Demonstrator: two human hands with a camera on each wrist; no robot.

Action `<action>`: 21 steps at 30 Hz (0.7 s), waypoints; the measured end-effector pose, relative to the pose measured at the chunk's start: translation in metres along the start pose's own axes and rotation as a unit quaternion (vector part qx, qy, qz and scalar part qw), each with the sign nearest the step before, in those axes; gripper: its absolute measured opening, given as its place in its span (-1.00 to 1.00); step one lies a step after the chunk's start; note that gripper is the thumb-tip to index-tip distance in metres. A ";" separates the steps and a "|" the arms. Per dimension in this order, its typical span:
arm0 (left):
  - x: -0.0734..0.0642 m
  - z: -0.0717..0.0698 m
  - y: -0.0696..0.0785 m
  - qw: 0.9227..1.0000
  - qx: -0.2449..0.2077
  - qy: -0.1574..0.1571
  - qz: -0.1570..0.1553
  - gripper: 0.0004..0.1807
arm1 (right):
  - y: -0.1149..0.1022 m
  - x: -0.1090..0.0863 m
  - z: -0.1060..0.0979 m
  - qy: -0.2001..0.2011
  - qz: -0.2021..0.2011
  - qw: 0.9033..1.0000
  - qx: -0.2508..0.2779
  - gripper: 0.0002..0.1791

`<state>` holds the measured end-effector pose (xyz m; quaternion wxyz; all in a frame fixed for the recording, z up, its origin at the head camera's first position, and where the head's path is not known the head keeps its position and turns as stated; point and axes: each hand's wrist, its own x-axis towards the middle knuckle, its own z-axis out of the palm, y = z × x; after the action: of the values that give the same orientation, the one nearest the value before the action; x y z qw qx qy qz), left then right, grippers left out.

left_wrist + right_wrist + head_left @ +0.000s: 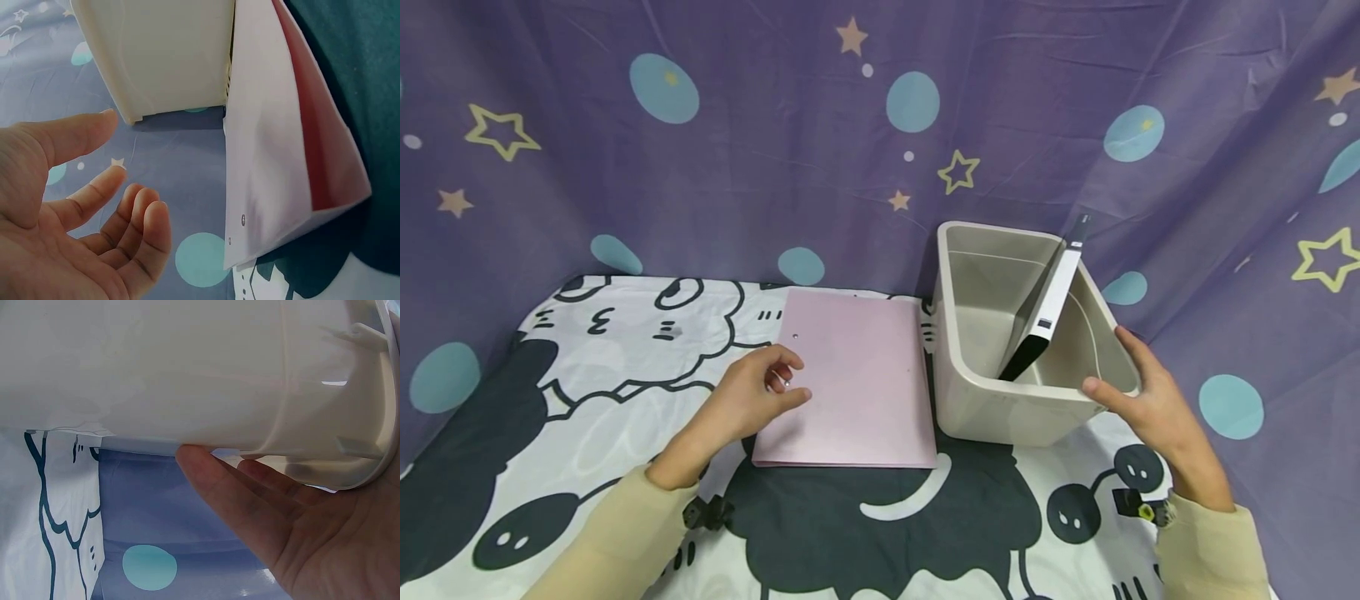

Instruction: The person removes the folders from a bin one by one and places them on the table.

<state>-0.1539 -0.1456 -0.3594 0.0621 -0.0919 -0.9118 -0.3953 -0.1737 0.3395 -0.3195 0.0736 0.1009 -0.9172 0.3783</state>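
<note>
A pink folder with small holes near its left edge lies flat on the printed cloth. My left hand is over its left side, fingers loosely bent, holding nothing. In the left wrist view the pink folder gapes slightly along one edge, showing a darker pink inside. To its right stands a pale grey plastic bin. My right hand holds the near right corner of the bin, thumb at the front rim and fingers along the right side. A flat black-and-white slab leans inside, its upper end above the rim.
A purple curtain with stars and blue ovals hangs behind everything. The cloth under the folder and bin has black-and-white cartoon prints. Dark straps with small devices sit at both wrists, over cream sleeves.
</note>
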 end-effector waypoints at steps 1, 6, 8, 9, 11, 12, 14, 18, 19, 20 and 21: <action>0.000 0.000 0.001 1.000 0.001 0.000 -0.001 -0.67 | 0.000 0.000 0.000 0.001 0.000 1.000 -0.002 -0.01; 0.001 0.001 0.003 1.000 0.004 0.000 0.003 -0.68 | 0.001 -0.001 0.000 0.004 -0.002 1.000 -0.009 -0.02; 0.002 0.001 0.004 1.000 0.003 0.000 0.005 -0.68 | 0.001 0.000 0.000 0.004 -0.001 1.000 -0.008 -0.02; 0.002 0.001 0.005 1.000 0.002 -0.001 0.007 -0.68 | 0.001 0.000 0.000 0.004 -0.001 1.000 -0.008 -0.02; 0.003 0.001 0.007 1.000 -0.001 -0.002 0.009 -0.68 | 0.001 0.000 0.000 0.003 -0.001 1.000 -0.009 -0.02; 0.003 0.002 0.008 1.000 -0.002 -0.003 0.010 -0.68 | 0.001 0.000 0.000 0.002 -0.001 1.000 -0.009 -0.02; 0.004 0.002 0.010 1.000 -0.002 -0.004 0.014 -0.67 | 0.001 0.000 0.000 0.002 0.000 1.000 -0.009 -0.02; 0.005 0.003 0.014 1.000 0.003 -0.003 0.019 -0.67 | 0.001 0.000 0.000 0.002 -0.001 1.000 -0.008 -0.02; 0.005 0.004 0.015 1.000 0.005 -0.003 0.019 -0.66 | 0.001 0.000 0.000 0.002 -0.001 1.000 -0.006 -0.01; 0.006 0.004 0.016 1.000 0.007 -0.004 0.020 -0.66 | 0.001 0.000 0.000 0.001 0.000 1.000 -0.005 -0.01; 0.006 0.004 0.017 1.000 0.008 -0.004 0.021 -0.66 | 0.001 0.000 0.000 0.001 0.000 1.000 -0.004 -0.01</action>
<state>-0.1566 -0.1304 -0.3488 0.0669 -0.1121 -0.9130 -0.3865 -0.1744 0.3399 -0.3202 0.0748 0.1003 -0.9185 0.3750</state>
